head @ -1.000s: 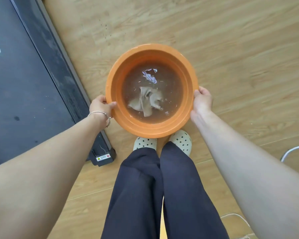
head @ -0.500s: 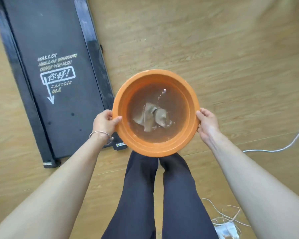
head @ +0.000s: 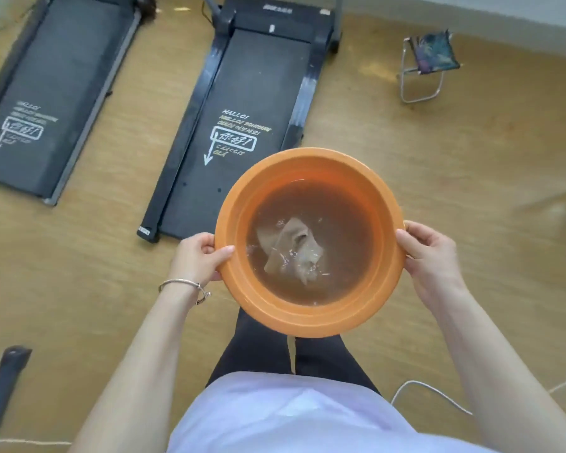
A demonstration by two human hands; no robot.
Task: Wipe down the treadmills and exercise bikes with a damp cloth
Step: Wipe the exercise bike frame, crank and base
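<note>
The orange basin [head: 307, 325] had risen closer to the camera than half a second before. The left hand [head: 198, 256] and right hand [head: 428, 253] each held a closed grip on its rim, thumbs over the edge. The cloth [head: 294, 250] lay sunk in its brown water. Beyond, a second treadmill [head: 56, 76] had appeared beside the first treadmill [head: 242, 103].

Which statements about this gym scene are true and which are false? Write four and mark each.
1. The left hand and right hand both grip the orange basin by its rim. True.
2. The cloth lies on a treadmill. False: it lies in the basin's water.
3. Two treadmills lie on the wooden floor. True.
4. The folding stool stands between the treadmills. False: it stands to the right of both.
</note>
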